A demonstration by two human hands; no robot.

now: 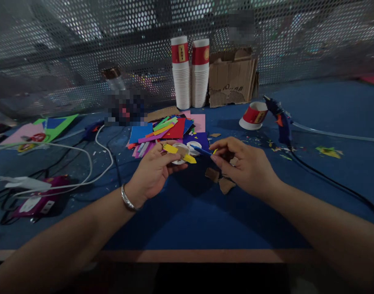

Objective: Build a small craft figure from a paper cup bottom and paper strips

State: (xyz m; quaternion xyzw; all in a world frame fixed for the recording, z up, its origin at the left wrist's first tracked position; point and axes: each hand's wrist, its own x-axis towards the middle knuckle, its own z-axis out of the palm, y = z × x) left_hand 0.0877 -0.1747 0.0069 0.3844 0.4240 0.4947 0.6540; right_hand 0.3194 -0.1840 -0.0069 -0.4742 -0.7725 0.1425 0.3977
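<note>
My left hand (153, 167), with a silver bangle at its wrist, grips a small round white piece (178, 160) that has a yellow strip (190, 158) and a bit of brown cardboard (181, 152) across it. Close by on the right, my right hand (232, 159) has its fingers pinched on a thin blue stick (203, 151) pointing left. A scrap of yellow shows at those fingertips. The stick's left end is near a second white round piece (194, 146). Torn cardboard pieces (226, 185) lie below my right hand.
Coloured paper (176, 127) is heaped behind my hands. Farther back stand stacked paper cups (181, 81) and a cardboard box (231, 81). One cup (253, 115) and a glue gun (280, 118) are at right. Cables and a purple box (41, 200) lie at left.
</note>
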